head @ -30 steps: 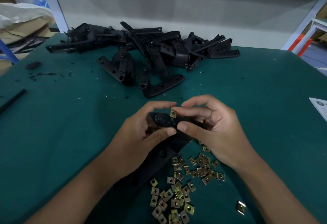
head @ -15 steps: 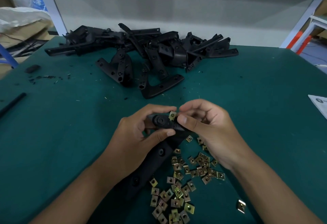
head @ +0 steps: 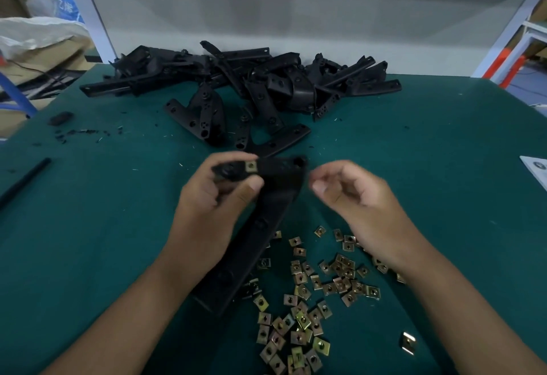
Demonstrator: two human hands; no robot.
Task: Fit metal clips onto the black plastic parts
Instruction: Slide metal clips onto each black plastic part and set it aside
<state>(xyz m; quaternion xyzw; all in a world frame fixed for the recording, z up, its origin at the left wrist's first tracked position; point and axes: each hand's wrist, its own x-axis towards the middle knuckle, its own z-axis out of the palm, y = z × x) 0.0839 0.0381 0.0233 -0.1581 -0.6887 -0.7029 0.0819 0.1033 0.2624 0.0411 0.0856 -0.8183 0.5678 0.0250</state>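
Black plastic bracket (head: 266, 226) sat gripped in the left hand (head: 207, 212), one brass clip (head: 251, 165) on its top end—the right hand (head: 355, 197), loosely curled and empty, hung beside it—a half-seated clip could slip off.

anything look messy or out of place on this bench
Mostly tidy. One metal clip lies alone, right of the loose clips. Black plastic shavings litter the green mat at far left, beside a small black piece.
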